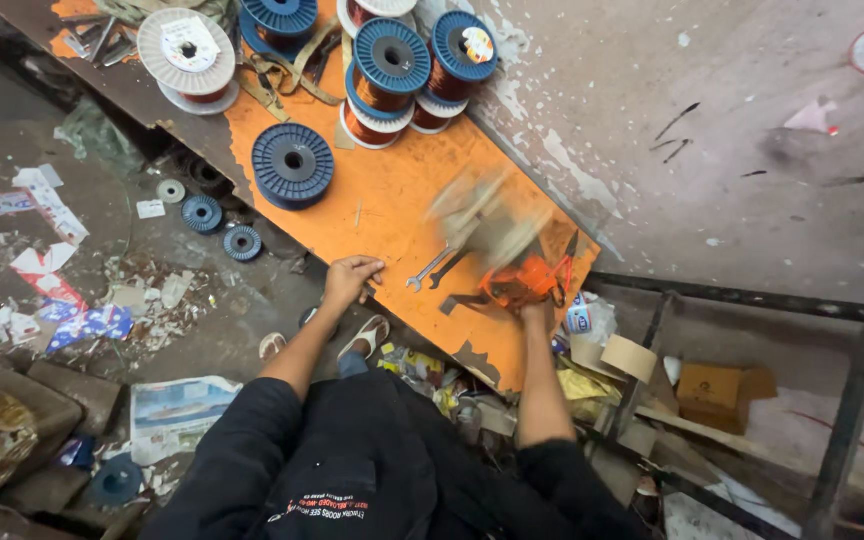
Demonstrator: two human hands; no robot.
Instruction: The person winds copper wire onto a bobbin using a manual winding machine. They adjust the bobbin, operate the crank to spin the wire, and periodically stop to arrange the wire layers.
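The orange tool (520, 280), blurred by motion, is seen at the lower right corner of the orange bench (392, 195), right of centre in the frame, with a pale blurred part above it. It is clasped from below by the right hand (537, 312); the grip is wrapped around it, though the fingers cannot be made out sharply. The left hand (350, 278) is laid on the near edge of the bench, left of the tool, its grip curled over the edge and pinching nothing that can be told. Between the two hands, two wrenches (436, 268) are lying flat on the bench, just beside the tool. Further up the frame, a lone blue spool (293, 163) is standing on the bench, and a cluster of copper wire spools (407, 68) is gathered near the top centre. A white spool (188, 50) is placed at the upper left. Paper scraps (47, 275) are scattered on the floor at the left.
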